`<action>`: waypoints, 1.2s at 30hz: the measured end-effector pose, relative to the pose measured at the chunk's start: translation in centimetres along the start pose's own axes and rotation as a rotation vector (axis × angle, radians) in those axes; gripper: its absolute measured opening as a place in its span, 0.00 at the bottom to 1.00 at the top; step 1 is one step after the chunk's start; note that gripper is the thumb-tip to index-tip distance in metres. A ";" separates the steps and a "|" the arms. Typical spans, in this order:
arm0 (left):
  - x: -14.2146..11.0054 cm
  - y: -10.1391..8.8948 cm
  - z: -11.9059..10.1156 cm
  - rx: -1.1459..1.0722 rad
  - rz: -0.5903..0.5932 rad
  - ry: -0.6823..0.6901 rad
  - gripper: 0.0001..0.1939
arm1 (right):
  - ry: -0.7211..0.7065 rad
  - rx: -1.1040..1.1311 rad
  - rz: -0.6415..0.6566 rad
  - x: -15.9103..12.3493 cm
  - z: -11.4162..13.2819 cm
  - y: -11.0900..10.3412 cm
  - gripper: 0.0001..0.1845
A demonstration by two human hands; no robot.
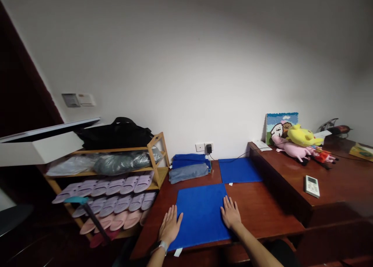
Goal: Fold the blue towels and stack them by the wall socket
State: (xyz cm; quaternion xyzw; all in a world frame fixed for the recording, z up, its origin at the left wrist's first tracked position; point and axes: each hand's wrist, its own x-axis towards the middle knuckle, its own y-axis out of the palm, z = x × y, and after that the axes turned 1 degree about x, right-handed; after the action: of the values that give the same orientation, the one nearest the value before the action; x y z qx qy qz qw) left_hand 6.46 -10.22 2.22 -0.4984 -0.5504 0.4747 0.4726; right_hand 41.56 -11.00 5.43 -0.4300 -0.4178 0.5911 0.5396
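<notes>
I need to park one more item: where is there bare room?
The table has bare wood right of the near blue cloth and right hand, bordered by the far blue cloth and raised desk. Right of the white remote, that desk is bare too. Folded cloths crowd the table's back left; plush toys, the desk's back.

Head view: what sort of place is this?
Probably a room in a home or dormitory: lilac slippers line a wooden rack, plush toys lie on a desk, and a charger sits in the wall socket.
</notes>
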 end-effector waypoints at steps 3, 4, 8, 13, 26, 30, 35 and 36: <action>0.1 -0.4 -0.4 0.020 -0.014 0.010 0.43 | -0.011 0.044 -0.023 -1.7 -0.4 1.1 0.37; 0.0 -0.5 -0.9 0.023 -0.040 0.017 0.42 | -0.018 0.056 -0.031 -2.2 -0.5 1.3 0.38; -1.0 -1.1 -6.1 -0.023 -0.125 0.146 0.39 | -0.028 0.074 -0.056 -3.3 -0.7 1.5 0.37; -3.1 -0.8 -15.9 -0.105 0.023 0.451 0.39 | -0.039 0.079 -0.057 -3.4 -0.5 1.0 0.37; -4.4 0.9 -0.7 -0.012 -0.012 0.078 0.42 | -0.032 0.067 -0.072 -3.0 -0.9 2.1 0.37; -5.1 0.8 1.3 -0.015 -0.036 0.053 0.41 | -0.028 0.035 -0.045 -2.6 -0.8 1.5 0.37; -5.0 0.6 0.1 -0.002 -0.028 0.031 0.40 | -0.010 -0.014 0.018 -2.7 -0.4 0.3 0.37; -4.9 0.6 0.0 -0.002 -0.031 0.036 0.40 | 0.001 -0.009 0.008 -3.0 -0.4 0.4 0.36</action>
State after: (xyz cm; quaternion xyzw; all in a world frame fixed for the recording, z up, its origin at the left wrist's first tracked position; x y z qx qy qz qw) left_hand 6.79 -15.07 1.39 -0.4987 -0.5500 0.4576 0.4893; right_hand 42.00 -13.97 5.07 -0.4341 -0.4184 0.5913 0.5356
